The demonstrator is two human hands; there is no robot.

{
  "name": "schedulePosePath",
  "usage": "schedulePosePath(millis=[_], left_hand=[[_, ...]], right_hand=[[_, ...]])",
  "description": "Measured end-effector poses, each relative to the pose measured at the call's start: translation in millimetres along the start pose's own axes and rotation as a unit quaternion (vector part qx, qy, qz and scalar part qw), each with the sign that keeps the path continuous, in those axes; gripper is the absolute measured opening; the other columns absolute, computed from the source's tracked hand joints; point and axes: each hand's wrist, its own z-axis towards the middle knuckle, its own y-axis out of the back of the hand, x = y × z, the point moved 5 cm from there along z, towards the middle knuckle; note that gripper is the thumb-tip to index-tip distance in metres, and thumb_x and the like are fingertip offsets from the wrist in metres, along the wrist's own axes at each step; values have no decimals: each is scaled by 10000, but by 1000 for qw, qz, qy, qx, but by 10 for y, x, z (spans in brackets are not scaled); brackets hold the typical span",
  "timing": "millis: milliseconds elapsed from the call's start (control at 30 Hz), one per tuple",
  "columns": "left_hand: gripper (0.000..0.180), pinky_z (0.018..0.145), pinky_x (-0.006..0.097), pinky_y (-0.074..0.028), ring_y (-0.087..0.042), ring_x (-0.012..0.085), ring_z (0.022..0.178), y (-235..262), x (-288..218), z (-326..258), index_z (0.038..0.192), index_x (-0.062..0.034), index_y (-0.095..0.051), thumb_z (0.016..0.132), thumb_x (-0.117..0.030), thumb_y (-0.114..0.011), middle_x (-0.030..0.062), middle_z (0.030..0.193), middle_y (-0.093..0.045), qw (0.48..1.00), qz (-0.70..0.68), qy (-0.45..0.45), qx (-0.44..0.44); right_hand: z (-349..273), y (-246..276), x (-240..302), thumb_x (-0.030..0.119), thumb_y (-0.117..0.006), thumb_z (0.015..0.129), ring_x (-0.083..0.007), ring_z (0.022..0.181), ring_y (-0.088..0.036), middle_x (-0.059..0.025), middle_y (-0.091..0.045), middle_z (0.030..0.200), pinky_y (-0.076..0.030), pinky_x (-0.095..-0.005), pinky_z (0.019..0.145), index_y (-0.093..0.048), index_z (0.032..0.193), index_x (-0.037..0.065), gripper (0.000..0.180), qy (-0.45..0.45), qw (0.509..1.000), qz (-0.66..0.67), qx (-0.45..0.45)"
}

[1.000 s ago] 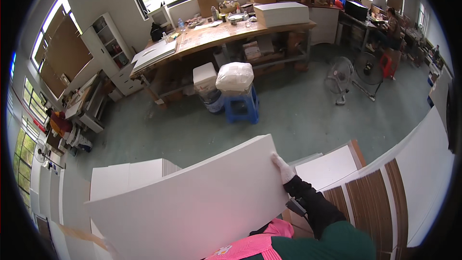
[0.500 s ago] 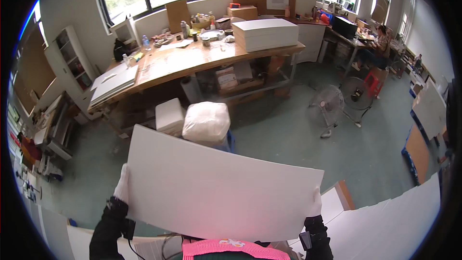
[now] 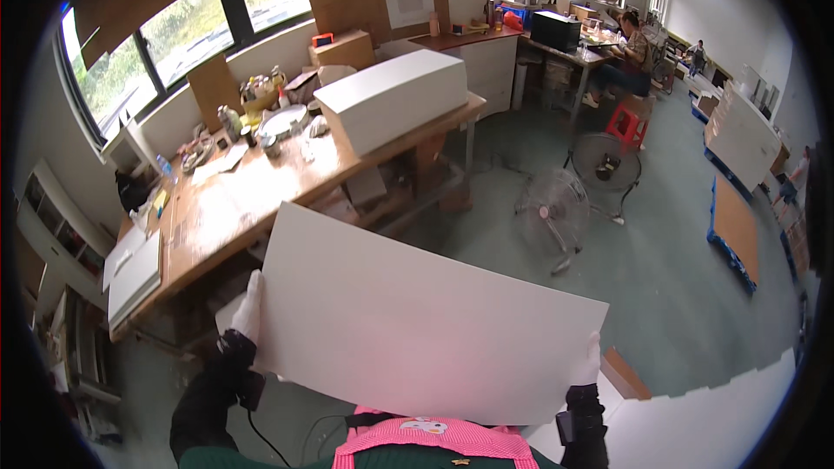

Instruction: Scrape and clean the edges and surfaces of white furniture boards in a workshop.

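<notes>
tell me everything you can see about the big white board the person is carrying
The white board is a large, plain rectangular sheet, matte and unmarked, looking like thin rigid foam board or card. It is held up off the floor in front of the person's chest, its face toward the camera, its long edges sloping down to the right. The gloved left hand grips its left edge and the gloved right hand its right edge. It hides part of the wooden workbench behind it.
</notes>
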Motion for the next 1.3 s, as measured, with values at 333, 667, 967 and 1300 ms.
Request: schedulePosePath(millis=[333, 667, 967, 1300], left_hand=[[813, 1026, 255, -368, -512, 165, 1181, -311, 160, 1967, 1380, 2, -453, 934, -670, -351, 94, 1327, -537, 992, -49, 90, -73], [765, 1066, 375, -380, -416, 256, 1297, -597, -335, 4517, 1449, -89, -338, 940, -659, -332, 134, 1427, -410, 916, -397, 45, 15], [719, 923, 344, -490, -533, 205, 1137, -435, -1763, 6048, 1381, -84, -420, 937, -647, -374, 95, 1273, -522, 965, -237, 68, -86], [651, 922, 371, -500, -556, 215, 1124, -938, -1826, 6795, 1388, -108, -425, 944, -585, -443, 79, 1293, -534, 932, -189, 184, -247]], right_hand=[[3215, -852, -114, 467, -370, 1009, -253, 1206, -508, -121, -504, 1337, -422, -387, 1016, -381, 1405, 12, 604, -129, 989, -32, 65], [6632, -3326, -60, 400, -444, 997, -209, 1111, -573, -91, -592, 1225, -472, -327, 933, -485, 1319, 7, 509, -114, 973, -169, 108], [9010, -5078, -462, 385, -443, 1000, -196, 1044, -589, -85, -607, 1172, -489, -334, 890, -504, 1289, 23, 467, -206, 929, -237, 197], [11038, -5761, -1572, 378, -431, 999, -239, 1087, -571, -120, -578, 1235, -465, -373, 937, -478, 1320, 31, 476, -455, 820, -279, 206]])
